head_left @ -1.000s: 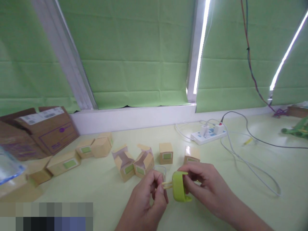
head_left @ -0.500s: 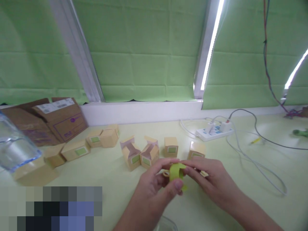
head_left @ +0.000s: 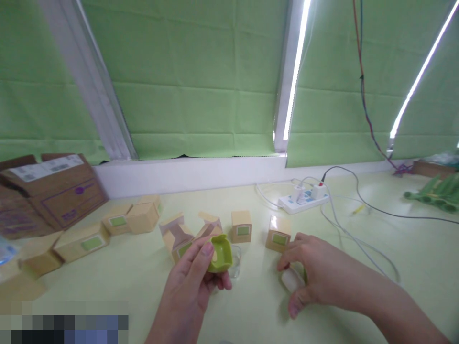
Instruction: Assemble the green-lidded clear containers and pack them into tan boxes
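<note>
Table (head_left: 358, 296) open beside right hand (head_left: 315, 277)

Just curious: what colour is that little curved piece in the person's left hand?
The curved piece is lime green, seen clearly in the head view, held in the left hand.

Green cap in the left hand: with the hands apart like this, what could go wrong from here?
1. The left hand pinches the green cap only at its rim with the fingertips, so it may slip onto the clear piece lying right beside it.
2. The right hand covers a small white part on the table; it looks smooth and might roll away once released.
3. The open boxes stand close behind and could be knocked.
</note>
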### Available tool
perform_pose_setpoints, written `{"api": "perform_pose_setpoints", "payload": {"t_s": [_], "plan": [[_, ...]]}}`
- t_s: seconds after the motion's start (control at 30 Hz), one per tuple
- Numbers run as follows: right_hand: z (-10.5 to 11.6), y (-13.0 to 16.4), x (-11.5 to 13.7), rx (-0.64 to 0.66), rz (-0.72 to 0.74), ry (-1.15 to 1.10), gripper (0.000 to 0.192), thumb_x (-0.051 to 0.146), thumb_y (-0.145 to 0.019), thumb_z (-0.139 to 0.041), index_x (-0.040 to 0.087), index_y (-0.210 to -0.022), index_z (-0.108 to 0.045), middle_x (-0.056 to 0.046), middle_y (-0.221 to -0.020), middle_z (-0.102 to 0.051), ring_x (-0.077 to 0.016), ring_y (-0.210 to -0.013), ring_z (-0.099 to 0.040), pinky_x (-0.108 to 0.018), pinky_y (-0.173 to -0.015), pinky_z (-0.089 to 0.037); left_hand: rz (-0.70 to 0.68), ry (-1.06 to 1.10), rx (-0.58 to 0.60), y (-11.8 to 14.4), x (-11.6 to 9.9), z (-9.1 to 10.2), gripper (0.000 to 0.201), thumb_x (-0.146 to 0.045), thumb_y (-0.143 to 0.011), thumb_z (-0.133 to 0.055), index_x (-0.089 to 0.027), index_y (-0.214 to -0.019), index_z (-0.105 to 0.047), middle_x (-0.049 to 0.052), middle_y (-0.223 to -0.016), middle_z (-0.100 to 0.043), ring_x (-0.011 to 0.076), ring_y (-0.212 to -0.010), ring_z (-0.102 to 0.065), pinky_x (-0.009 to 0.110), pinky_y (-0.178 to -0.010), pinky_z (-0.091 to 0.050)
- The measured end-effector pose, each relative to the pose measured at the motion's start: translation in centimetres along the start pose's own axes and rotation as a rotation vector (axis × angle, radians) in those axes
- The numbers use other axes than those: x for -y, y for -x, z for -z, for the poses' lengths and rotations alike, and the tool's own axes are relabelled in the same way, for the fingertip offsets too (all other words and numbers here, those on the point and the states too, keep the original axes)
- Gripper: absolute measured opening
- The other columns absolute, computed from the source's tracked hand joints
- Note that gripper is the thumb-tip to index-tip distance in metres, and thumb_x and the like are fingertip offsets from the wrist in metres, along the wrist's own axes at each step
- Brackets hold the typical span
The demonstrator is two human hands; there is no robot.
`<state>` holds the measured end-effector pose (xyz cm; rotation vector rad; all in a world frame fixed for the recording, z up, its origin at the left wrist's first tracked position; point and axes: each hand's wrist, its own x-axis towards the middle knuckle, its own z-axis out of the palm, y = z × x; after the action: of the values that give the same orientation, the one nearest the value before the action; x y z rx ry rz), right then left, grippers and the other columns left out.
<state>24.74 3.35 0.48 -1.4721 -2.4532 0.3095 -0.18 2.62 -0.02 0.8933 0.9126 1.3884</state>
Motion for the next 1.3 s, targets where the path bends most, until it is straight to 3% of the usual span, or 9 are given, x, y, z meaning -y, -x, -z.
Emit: {"api": "perform_pose_setpoints", "payload": {"t_s": [0.1, 0.17, 0.33, 0.47, 0.57, 0.63, 0.8, 0.93, 1.3], "plan": [[-0.5, 0.0, -0.5, -0.011, 0.015, -0.071, 0.037, 0.037, -0.046, -0.099, 0.03, -0.079, -0.082, -0.005, -0.081, -0.074, -0.0296, -0.078, -0.068, -0.035, -0.068, -0.052, 0.008, -0.002, 0.0, -0.1, 0.1, 0.2, 0.043, -0.048, -0.079, -0.075, -0.015, -0.105, -0.068, 0.002, -0.074, -0.073, 0.0119, -0.047, -0.06, 0.023, -0.045, -0.045], [-0.5, -0.3, -0.6, -0.048, 0.05, -0.128, 0.029, 0.033, -0.054, -0.096, 0.028, -0.079, -0.081, -0.004, -0.082, -0.075, -0.0283, -0.079, -0.069, -0.035, -0.07, -0.054, 0.009, 0.0, 0.007, -0.1, 0.2, 0.2, 0.045, -0.049, -0.077, -0.076, -0.016, -0.106, -0.068, 0.002, -0.074, -0.072, 0.0122, -0.047, -0.061, 0.023, -0.046, -0.044], [-0.3, -0.8, 1.4, -0.248, 0.157, -0.314, 0.029, 0.039, -0.082, -0.079, 0.027, -0.108, -0.074, -0.006, -0.107, -0.074, -0.0258, -0.098, -0.069, -0.036, -0.086, -0.055, 0.035, -0.024, 0.085, 0.5, 0.4, -0.1, 0.041, -0.044, -0.076, -0.08, -0.015, -0.103, -0.07, 0.005, -0.077, -0.074, 0.0155, -0.057, -0.068, 0.023, -0.054, -0.043], [-1.1, -0.7, 3.7, -0.356, 0.228, -0.555, 0.032, 0.033, -0.088, -0.073, 0.028, -0.119, -0.069, -0.005, -0.116, -0.074, -0.023, -0.107, -0.067, -0.035, -0.094, -0.053, 0.038, -0.054, 0.101, 1.1, 0.7, -0.5, 0.042, -0.04, -0.072, -0.084, -0.018, -0.105, -0.07, 0.005, -0.084, -0.077, 0.0172, -0.076, -0.07, 0.024, -0.069, -0.049], [-1.9, -0.9, 4.7, -0.335, 0.101, -0.838, 0.043, 0.03, -0.088, -0.073, 0.028, -0.13, -0.064, -0.007, -0.12, -0.073, -0.0224, -0.102, -0.069, -0.038, -0.092, -0.056, 0.034, -0.062, 0.072, 1.2, 0.8, -0.6, 0.04, -0.038, -0.071, -0.087, -0.02, -0.101, -0.069, 0.004, -0.085, -0.078, 0.022, -0.09, -0.072, 0.028, -0.077, -0.052], [-2.3, -1.1, 5.0, -0.334, 0.03, -1.009, 0.041, 0.028, -0.085, -0.076, 0.025, -0.125, -0.067, -0.008, -0.123, -0.071, -0.0229, -0.103, -0.069, -0.039, -0.092, -0.056, 0.023, -0.063, 0.058, 1.1, 0.8, -0.6, 0.04, -0.037, -0.071, -0.087, -0.02, -0.101, -0.068, 0.006, -0.093, -0.079, 0.0254, -0.097, -0.072, 0.03, -0.077, -0.053], [-3.0, -2.0, 5.1, -0.294, -0.003, -1.36, 0.038, 0.031, -0.076, -0.085, 0.021, -0.11, -0.072, -0.007, -0.1, -0.075, -0.0216, -0.09, -0.071, -0.034, -0.08, -0.058, -0.013, -0.084, 0.11, 0.4, 0.9, 0.1, 0.045, -0.04, -0.068, -0.089, -0.019, -0.101, -0.067, 0.008, -0.096, -0.079, 0.0225, -0.086, -0.075, 0.029, -0.075, -0.056], [-3.5, -2.2, 5.2, -0.328, -0.016, -1.381, 0.035, 0.031, -0.075, -0.086, 0.021, -0.105, -0.073, -0.006, -0.097, -0.075, -0.0197, -0.087, -0.07, -0.032, -0.078, -0.057, -0.092, -0.071, 0.147, 0.2, 1.3, 0.3, 0.047, -0.039, -0.063, -0.092, -0.02, -0.098, -0.067, 0.002, -0.085, -0.074, 0.0137, -0.063, -0.068, 0.024, -0.059, -0.054], [-3.1, -2.5, 4.9, -0.337, -0.074, -1.386, 0.037, 0.039, -0.073, -0.087, 0.02, -0.102, -0.073, -0.007, -0.096, -0.079, -0.0222, -0.09, -0.074, -0.033, -0.083, -0.059, -0.019, -0.034, 0.163, 0.5, 1.2, 0.0, 0.046, -0.021, -0.066, -0.091, -0.022, -0.108, -0.072, 0.007, -0.106, -0.074, 0.0215, -0.089, -0.074, 0.032, -0.078, -0.06]]}}
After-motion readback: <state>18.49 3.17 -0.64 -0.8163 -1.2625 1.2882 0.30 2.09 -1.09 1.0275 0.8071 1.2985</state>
